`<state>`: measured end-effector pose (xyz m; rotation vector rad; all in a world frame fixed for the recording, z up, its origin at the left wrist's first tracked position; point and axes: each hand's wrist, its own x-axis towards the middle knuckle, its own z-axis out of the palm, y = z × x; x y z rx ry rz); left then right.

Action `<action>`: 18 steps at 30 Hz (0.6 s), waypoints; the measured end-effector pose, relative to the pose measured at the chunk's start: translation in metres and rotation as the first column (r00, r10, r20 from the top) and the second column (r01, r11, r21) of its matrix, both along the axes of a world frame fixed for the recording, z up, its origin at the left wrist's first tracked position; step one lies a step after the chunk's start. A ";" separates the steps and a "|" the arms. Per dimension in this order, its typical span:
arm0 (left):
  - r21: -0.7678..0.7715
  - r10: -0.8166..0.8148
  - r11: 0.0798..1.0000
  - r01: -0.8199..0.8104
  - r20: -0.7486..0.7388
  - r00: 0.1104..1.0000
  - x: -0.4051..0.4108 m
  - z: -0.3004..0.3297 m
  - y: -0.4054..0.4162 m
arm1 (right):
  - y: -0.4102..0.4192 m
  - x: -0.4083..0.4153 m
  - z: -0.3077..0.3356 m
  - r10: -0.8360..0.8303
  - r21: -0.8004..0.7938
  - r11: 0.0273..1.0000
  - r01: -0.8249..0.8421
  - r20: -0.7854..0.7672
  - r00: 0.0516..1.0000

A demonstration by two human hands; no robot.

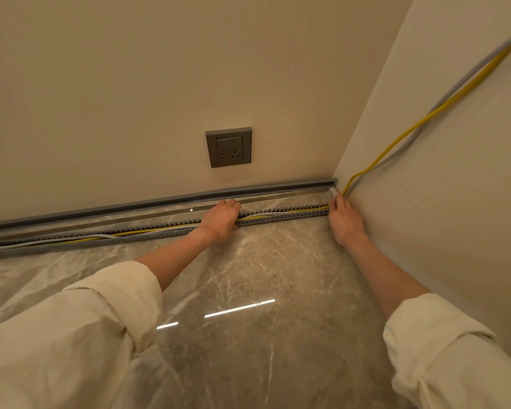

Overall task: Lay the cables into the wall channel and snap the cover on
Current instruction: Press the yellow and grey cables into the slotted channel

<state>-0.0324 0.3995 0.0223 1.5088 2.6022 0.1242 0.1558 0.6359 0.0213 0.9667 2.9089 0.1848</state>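
Observation:
A grey slotted cable channel lies open along the foot of the back wall. A yellow cable and a white cable run inside it. At the right corner the yellow cable and a grey cable climb up the side wall. My left hand presses down on the channel near its middle, fingers curled over the cables. My right hand rests at the corner end of the channel, fingertips pinching the cables where they turn upward. A long grey strip, maybe the cover, runs along the wall above.
A grey wall socket sits on the back wall above the channel. The floor is glossy brown marble with light reflections. The side wall closes the space on the right. My cream sleeves fill the lower corners.

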 end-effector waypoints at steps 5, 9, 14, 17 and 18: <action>-0.038 0.007 0.999 -0.007 -0.001 1.000 0.001 0.004 0.002 | -0.004 -0.003 0.001 -0.012 0.042 0.999 0.010 0.055 0.998; -0.088 0.003 0.996 -0.003 0.005 1.000 -0.003 0.009 -0.004 | -0.006 -0.010 0.002 -0.040 0.032 0.999 0.037 0.095 0.995; 0.189 -0.007 0.981 0.030 -0.118 0.993 -0.002 0.019 -0.007 | -0.007 -0.010 0.000 -0.068 -0.041 0.997 0.069 0.013 0.998; 0.176 0.020 0.984 0.025 -0.250 0.968 -0.007 0.032 -0.002 | -0.012 -0.010 -0.001 -0.074 -0.062 0.996 0.072 -0.039 0.996; 0.139 0.029 0.990 0.011 -0.281 0.959 -0.009 0.035 -0.001 | -0.013 -0.011 -0.001 -0.077 -0.068 0.995 0.073 -0.060 0.995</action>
